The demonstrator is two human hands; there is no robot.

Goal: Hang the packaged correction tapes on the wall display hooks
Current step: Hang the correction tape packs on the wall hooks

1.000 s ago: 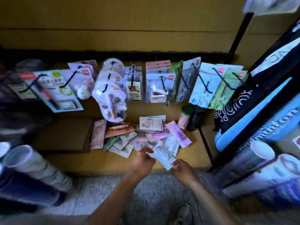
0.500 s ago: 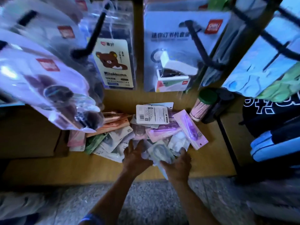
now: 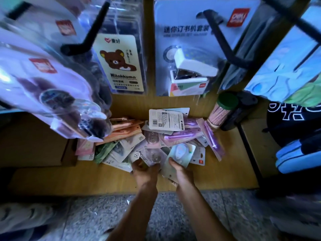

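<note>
Now right hand [image 3: 180, 173] pinches a flat glossy pack [image 3: 179, 156], long axis tilted up-right; left hand [image 3: 145, 171] grips another card [image 3: 149, 158].

Most of the pile of packets [image 3: 156, 141] on the wooden shelf [image 3: 52, 178] was buried under its own top layers, so the lower cards showed only corners. Left of the pile, a blurred clear blister pack [image 3: 52, 94] hanging in the foreground covered the pile's left end. The fingertips of the left hand [image 3: 145, 171] were tucked under a card at the pile's near edge; the right hand [image 3: 182, 173] hid the lower part of a pale blue packet [image 3: 180, 153]. Print on the white barcode card [image 3: 166, 120] atop the pile was too small to read. Above the pile, the stapler pack [image 3: 191, 49] was cut off by the top edge.
</note>
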